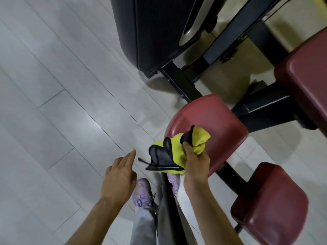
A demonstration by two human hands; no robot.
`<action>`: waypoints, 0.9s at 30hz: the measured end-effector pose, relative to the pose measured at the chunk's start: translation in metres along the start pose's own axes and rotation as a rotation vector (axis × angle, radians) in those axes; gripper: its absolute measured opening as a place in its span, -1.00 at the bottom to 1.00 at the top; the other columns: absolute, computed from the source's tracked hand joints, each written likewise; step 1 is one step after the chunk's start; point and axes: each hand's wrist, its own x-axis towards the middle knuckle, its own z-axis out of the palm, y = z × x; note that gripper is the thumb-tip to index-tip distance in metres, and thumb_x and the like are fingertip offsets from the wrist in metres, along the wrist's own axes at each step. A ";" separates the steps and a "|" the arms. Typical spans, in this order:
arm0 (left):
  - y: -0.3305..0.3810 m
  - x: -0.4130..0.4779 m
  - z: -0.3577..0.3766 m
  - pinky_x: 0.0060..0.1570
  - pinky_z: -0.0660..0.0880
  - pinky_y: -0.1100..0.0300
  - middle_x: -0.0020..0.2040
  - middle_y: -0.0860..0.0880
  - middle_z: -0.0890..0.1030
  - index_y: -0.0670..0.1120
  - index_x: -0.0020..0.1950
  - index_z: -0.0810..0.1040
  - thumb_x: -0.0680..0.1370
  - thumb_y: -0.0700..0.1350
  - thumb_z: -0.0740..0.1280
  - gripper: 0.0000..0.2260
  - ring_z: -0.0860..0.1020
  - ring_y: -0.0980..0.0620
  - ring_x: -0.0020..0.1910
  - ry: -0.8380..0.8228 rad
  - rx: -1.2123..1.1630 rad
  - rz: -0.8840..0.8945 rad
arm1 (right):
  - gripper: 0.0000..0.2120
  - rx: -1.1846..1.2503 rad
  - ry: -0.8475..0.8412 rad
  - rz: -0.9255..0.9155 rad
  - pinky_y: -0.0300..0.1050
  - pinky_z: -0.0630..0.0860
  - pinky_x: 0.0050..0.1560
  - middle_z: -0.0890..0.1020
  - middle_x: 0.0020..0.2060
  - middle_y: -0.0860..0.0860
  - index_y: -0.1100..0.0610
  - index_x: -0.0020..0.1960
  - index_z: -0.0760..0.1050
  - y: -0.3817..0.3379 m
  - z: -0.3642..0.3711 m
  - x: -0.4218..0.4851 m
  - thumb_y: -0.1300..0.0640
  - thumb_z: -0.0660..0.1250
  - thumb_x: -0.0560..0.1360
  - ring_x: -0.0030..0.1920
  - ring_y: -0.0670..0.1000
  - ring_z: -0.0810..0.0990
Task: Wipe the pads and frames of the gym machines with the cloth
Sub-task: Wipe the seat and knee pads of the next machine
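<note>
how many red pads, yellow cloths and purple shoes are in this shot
red pads: 3
yellow cloth, gripped in the right hand: 1
purple shoes: 2
total: 6
The yellow scrap at the top right corner is too cut off to count.
</note>
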 end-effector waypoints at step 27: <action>0.048 0.029 0.002 0.13 0.56 -0.05 0.41 -0.04 0.55 -0.10 0.52 0.42 0.43 -0.31 0.40 -0.36 0.54 -0.13 0.29 0.032 -0.012 0.039 | -0.60 -1.459 -0.348 -0.960 0.22 0.00 0.61 0.64 0.20 0.09 0.07 0.32 0.57 -0.074 0.050 0.179 -0.05 0.33 0.53 0.37 0.12 0.49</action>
